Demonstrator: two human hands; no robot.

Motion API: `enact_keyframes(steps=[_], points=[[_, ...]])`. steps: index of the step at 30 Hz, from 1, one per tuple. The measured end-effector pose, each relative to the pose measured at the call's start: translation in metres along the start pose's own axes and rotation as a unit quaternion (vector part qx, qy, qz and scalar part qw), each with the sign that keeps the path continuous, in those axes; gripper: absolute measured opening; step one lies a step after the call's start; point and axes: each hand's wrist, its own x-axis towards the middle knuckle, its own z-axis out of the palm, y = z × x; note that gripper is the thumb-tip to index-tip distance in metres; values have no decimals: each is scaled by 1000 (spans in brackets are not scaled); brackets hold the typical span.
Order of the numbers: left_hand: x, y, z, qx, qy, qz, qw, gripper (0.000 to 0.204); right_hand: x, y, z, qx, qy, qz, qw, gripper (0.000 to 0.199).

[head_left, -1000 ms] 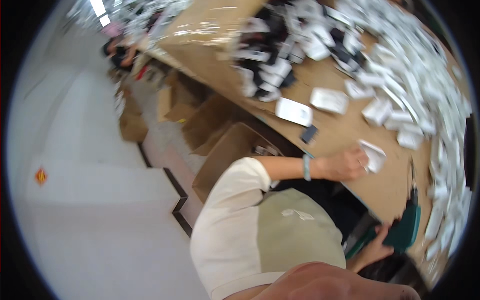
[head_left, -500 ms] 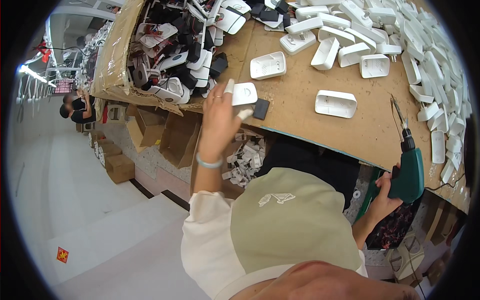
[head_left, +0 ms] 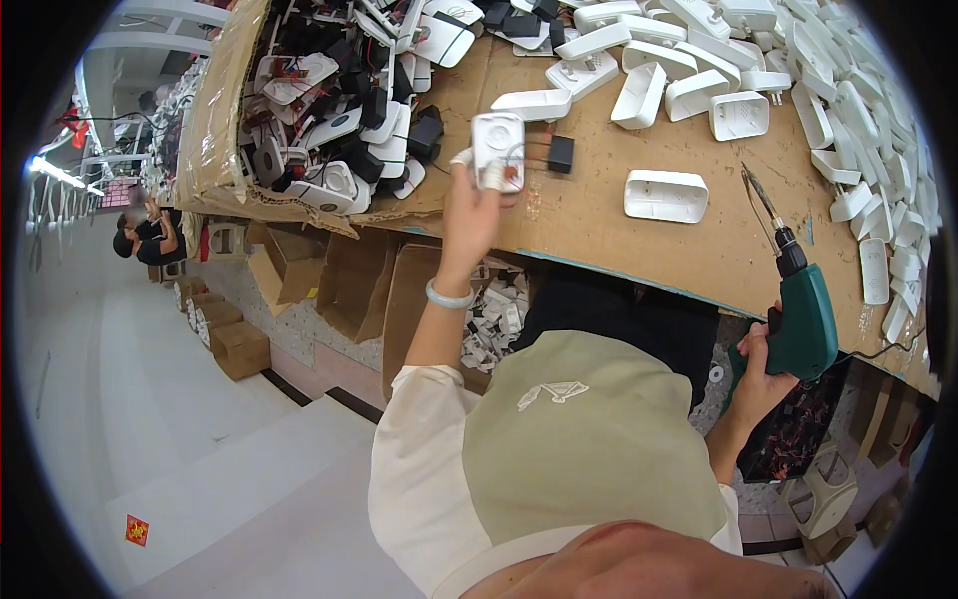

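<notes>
Between the gloved-looking fingertips of my left hand [head_left: 469, 215] is a white plastic cover [head_left: 497, 135] with a round part on its face. Thin wires run from it to a small black block [head_left: 561, 154] at its right, over the workbench. A white plastic shell [head_left: 531, 105] lies just beyond the cover. My right hand [head_left: 763, 377] is wrapped round the grip of a green soldering gun [head_left: 810, 319], whose metal tip points up and away over the bench. Left of that tip, another white shell [head_left: 667, 197] rests with its hollow side up.
A cardboard box [head_left: 212, 150] full of covers with wires and black blocks stands at the left. White shells [head_left: 733, 118] are heaped at the far right. The gun's cord [head_left: 883, 351] trails along the bench edge. Cartons [head_left: 239, 349] and a distant person [head_left: 160, 232] are at left.
My left hand has moved right and drawn the white cover along, turning it. The black block shifted right and away; the shell beyond now looks tilted. My right hand keeps hold of the soldering gun.
</notes>
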Motion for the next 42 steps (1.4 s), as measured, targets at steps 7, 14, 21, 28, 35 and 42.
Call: enact_keyframes(steps=[7, 14, 21, 28, 35, 42], points=[[-26, 43, -4, 499, 18, 124, 858, 48, -4, -3, -2, -18, -2, 6, 1000, 40], [-10, 33, -13, 440, -122, 269, 848, 57, 0, 0, 11, -10, -35, 9, 999, 41], [-3, 18, -23, 401, -121, 311, 853, 38, -6, -26, 3, -40, 2, 49, 998, 16], [-10, 25, -11, 545, -161, 261, 780, 28, 18, -4, 1, -101, -55, -43, 992, 32], [28, -27, -23, 440, -163, 355, 809, 22, 2, -29, -17, -128, -63, -20, 990, 25], [27, -33, -19, 644, -124, 274, 704, 40, 0, -28, -13, -113, -38, -79, 990, 25]])
